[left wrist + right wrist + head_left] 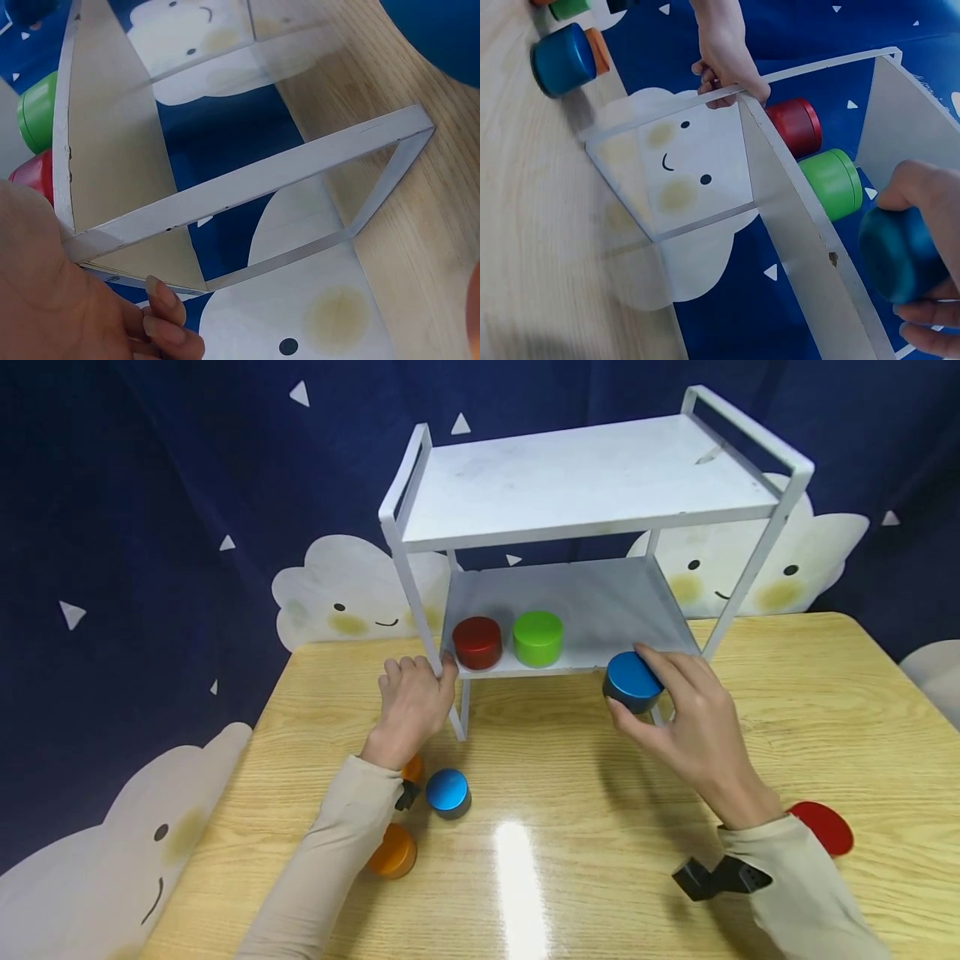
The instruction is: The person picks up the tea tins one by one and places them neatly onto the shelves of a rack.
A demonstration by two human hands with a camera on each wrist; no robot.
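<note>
Nearest, on the worktop [555, 760], a front orange tin [392, 853] sits beside the left sleeve [330, 843], which partly covers it. At the far right, a flat-topped red item [825, 828] is partly covered by the right sleeve [795, 877]. A small blue tin [448, 793] stands upright beyond the front orange tin; a rear orange tin [412, 768] is mostly hidden behind the left wrist.

Both hands are engaged. The right hand [697, 722] grasps a large blue tin [632, 682] between thumb and fingers, at the right end of the lower shelf's front edge; contact with that edge cannot be determined. The left hand [411, 702] grips the front left corner of the white rack [585, 477] at lower-shelf level.

On the lower shelf [600, 602], a red tin [477, 645] stands at the left, with a green tin [537, 640] just beside it on the right. Behind the rack hangs a dark blue curtain [187, 443] with white clouds and triangles
</note>
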